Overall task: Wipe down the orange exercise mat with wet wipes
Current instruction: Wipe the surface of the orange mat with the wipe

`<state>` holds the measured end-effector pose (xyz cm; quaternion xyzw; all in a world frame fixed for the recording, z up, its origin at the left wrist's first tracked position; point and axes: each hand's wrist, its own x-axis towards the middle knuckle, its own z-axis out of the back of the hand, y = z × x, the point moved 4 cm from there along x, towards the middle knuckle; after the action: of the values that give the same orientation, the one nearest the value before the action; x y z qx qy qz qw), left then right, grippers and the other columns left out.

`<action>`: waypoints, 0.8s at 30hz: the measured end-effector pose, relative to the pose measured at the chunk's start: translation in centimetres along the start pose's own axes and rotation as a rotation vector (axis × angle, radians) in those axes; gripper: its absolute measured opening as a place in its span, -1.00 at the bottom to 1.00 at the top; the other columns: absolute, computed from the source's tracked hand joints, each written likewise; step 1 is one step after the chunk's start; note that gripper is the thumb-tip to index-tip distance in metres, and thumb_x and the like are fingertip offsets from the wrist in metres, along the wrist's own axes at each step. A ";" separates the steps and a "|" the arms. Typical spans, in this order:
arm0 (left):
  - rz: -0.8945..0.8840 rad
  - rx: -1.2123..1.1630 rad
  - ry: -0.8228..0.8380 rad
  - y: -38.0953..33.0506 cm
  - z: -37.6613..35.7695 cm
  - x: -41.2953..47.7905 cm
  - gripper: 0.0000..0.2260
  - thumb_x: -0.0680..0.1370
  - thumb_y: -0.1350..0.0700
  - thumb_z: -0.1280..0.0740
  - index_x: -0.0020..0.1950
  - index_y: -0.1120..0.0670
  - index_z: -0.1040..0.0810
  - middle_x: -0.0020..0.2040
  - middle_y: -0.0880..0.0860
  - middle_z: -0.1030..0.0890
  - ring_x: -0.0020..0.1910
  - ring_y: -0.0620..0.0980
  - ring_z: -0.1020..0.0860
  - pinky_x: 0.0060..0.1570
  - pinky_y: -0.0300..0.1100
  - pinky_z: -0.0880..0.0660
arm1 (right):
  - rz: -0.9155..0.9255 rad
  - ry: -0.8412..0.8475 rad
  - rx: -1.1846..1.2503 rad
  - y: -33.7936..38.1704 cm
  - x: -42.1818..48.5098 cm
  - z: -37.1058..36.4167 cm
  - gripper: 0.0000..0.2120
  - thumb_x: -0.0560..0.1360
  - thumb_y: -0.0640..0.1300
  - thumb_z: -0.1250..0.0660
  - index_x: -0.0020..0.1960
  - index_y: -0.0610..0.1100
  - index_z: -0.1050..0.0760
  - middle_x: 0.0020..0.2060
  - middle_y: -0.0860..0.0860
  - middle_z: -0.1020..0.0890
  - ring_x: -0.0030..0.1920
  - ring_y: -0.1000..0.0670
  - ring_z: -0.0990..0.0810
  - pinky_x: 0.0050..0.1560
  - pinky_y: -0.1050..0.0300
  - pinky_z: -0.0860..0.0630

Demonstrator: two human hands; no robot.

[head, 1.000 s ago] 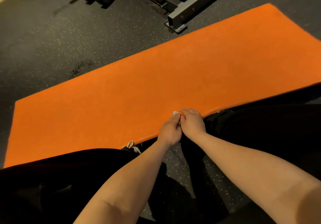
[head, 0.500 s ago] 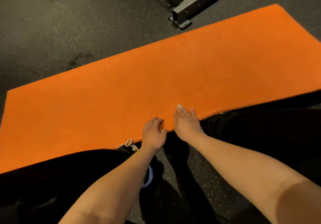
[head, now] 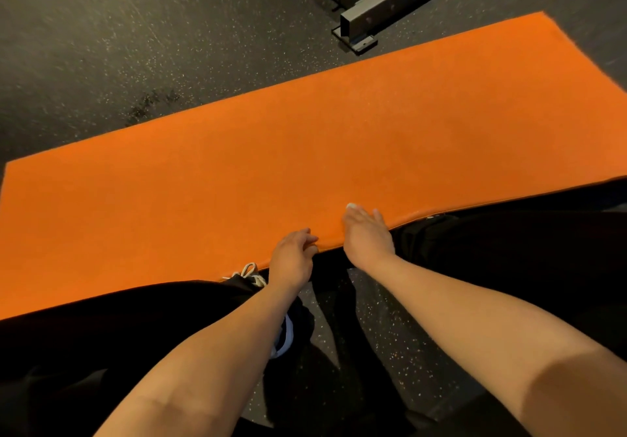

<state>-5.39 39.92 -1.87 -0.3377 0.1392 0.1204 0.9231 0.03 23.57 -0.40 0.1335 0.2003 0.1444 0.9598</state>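
Dim, warm light; blurred corners; wide-angle bowing at edges.

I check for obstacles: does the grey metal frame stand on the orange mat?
No, the metal frame stands on the dark floor beyond the orange mat.

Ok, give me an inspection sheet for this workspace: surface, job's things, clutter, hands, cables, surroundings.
Surface: dark speckled floor, with a dark smudge beside the mat's far edge.
Job's things: orange mat lies flat; a white scrap, likely a wipe, shows at the right fingertips.
Clutter: nothing seen.
Grippers: right hand flat on the mat, fingers straight; left hand curled at the mat's near edge, grip unclear.
Cables: nothing seen.
Surroundings: grey metal frame foot beyond the mat; dark-clothed legs and a white shoelace at the near edge.
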 end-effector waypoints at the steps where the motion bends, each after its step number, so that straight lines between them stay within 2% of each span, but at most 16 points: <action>1: 0.022 -0.012 0.001 -0.2 0.2 0.0 -0.76 0.65 0.12 -0.30 0.31 0.10 -0.59 0.45 0.01 -0.48 0.35 0.07 -0.48 0.28 -0.04 -0.44 | -0.051 -0.016 -0.008 -0.6 0.0 0.3 -0.51 0.64 -0.22 -0.11 0.58 -0.11 -0.25 0.64 -0.02 -0.09 0.63 0.01 0.05 0.61 -0.11 0.18; 3: 0.054 -0.016 -0.004 -0.6 0.7 0.1 -0.78 0.66 0.10 -0.29 0.27 0.09 -0.60 0.40 -0.01 -0.53 0.14 0.07 -0.58 0.01 -0.08 -0.50 | -0.092 -0.030 0.004 -0.5 -0.1 0.5 -0.51 0.66 -0.20 -0.10 0.59 -0.11 -0.22 0.64 -0.03 -0.08 0.63 0.01 0.06 0.61 -0.11 0.19; 5: 0.078 -0.021 -0.031 -1.1 1.3 0.0 -0.81 0.67 0.09 -0.27 0.22 0.06 -0.60 0.29 -0.02 -0.60 -0.12 0.02 -0.58 -0.21 -0.10 -0.44 | -0.070 -0.037 0.081 0.6 -0.3 0.2 -0.52 0.65 -0.23 -0.11 0.57 -0.15 -0.26 0.62 -0.05 -0.15 0.63 0.00 0.01 0.62 -0.08 0.16; 8: 0.105 -0.023 -0.063 -1.9 2.0 -0.2 -0.84 0.66 0.08 -0.27 0.17 0.04 -0.61 0.00 0.00 -0.66 -0.19 0.02 -0.56 -0.26 -0.09 -0.40 | -0.003 -0.051 0.160 2.0 -0.8 0.4 -0.59 0.66 -0.25 -0.09 0.49 -0.17 -0.37 0.56 -0.06 -0.31 0.60 -0.02 -0.14 0.61 -0.01 0.06; 10: 0.085 0.000 -0.060 -2.9 2.5 -0.1 -0.85 0.66 0.07 -0.28 0.14 0.03 -0.62 -0.09 -0.01 -0.65 -0.20 0.02 -0.57 -0.23 -0.06 -0.45 | -0.012 -0.073 0.194 1.6 -0.9 1.4 -0.63 0.68 -0.22 -0.06 0.41 -0.17 -0.46 0.50 -0.07 -0.40 0.55 -0.04 -0.25 0.56 0.02 -0.08; 12: 0.039 0.040 -0.027 -4.6 2.4 0.2 -0.86 0.66 0.05 -0.29 0.12 0.02 -0.62 -0.11 -0.01 -0.65 -0.19 0.03 -0.58 -0.19 -0.02 -0.50 | -0.107 -0.110 0.235 0.3 -1.0 2.5 -0.62 0.69 -0.15 -0.05 0.43 -0.15 -0.46 0.53 -0.03 -0.37 0.51 -0.09 -0.29 0.50 -0.02 -0.21; 15: -0.017 0.111 0.023 -7.2 1.1 0.4 -0.86 0.66 0.02 -0.29 0.11 -0.01 -0.62 -0.23 -0.06 -0.59 -0.30 -0.02 -0.53 -0.31 -0.06 -0.44 | -0.276 -0.158 0.260 -1.8 -1.6 2.7 -0.61 0.70 -0.10 -0.05 0.44 -0.12 -0.45 0.55 0.00 -0.26 0.50 -0.15 -0.23 0.44 -0.10 -0.33; 17: -0.019 0.110 0.037 -7.7 0.2 0.2 -0.86 0.66 0.01 -0.28 0.12 -0.02 -0.62 -0.18 -0.06 -0.62 -0.26 -0.02 -0.55 -0.28 -0.07 -0.46 | -0.290 -0.160 0.235 -2.3 -1.9 2.4 -0.62 0.69 -0.13 -0.06 0.42 -0.14 -0.47 0.53 -0.02 -0.28 0.51 -0.14 -0.23 0.49 -0.10 -0.26; 19: -0.039 0.059 0.039 -7.2 -0.3 0.0 -0.85 0.66 0.00 -0.28 0.12 -0.02 -0.62 0.02 -0.04 -0.67 -0.06 0.02 -0.61 -0.12 -0.04 -0.54 | -0.241 -0.148 0.207 -2.0 -2.2 2.1 -0.62 0.69 -0.17 -0.06 0.45 -0.15 -0.44 0.55 -0.01 -0.29 0.54 -0.08 -0.22 0.60 -0.05 -0.04; 20: -0.057 0.021 0.041 -6.9 -0.4 -0.1 -0.84 0.66 0.00 -0.27 0.13 -0.02 -0.62 0.05 -0.04 -0.67 -0.01 0.02 -0.61 -0.09 -0.06 -0.53 | -0.212 -0.131 0.212 -1.6 -2.2 2.0 -0.61 0.70 -0.18 -0.07 0.48 -0.15 -0.41 0.56 0.00 -0.29 0.56 -0.06 -0.21 0.61 -0.03 0.01; 22: -0.068 -0.072 0.030 -6.1 -0.2 0.1 -0.81 0.65 0.03 -0.24 0.17 -0.01 -0.61 0.07 -0.04 -0.66 0.01 -0.03 -0.59 -0.11 -0.15 -0.45 | -0.108 -0.076 0.251 -0.2 -2.2 1.5 -0.59 0.70 -0.16 -0.06 0.52 -0.11 -0.38 0.56 0.04 -0.30 0.57 -0.06 -0.19 0.61 0.00 -0.03; 24: -0.045 -0.098 -0.015 -5.1 0.2 0.5 -0.75 0.64 0.07 -0.23 0.28 0.03 -0.57 0.16 0.01 -0.64 0.12 -0.02 -0.54 0.01 -0.18 -0.42 | 0.019 -0.012 0.261 1.2 -2.3 0.4 -0.57 0.69 -0.15 -0.05 0.53 -0.06 -0.38 0.56 0.07 -0.30 0.57 -0.06 -0.20 0.61 0.01 -0.03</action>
<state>-3.26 36.33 1.17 -0.3846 0.1187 0.1088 0.9089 -2.09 23.80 1.14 0.2598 0.2104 0.1253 0.9341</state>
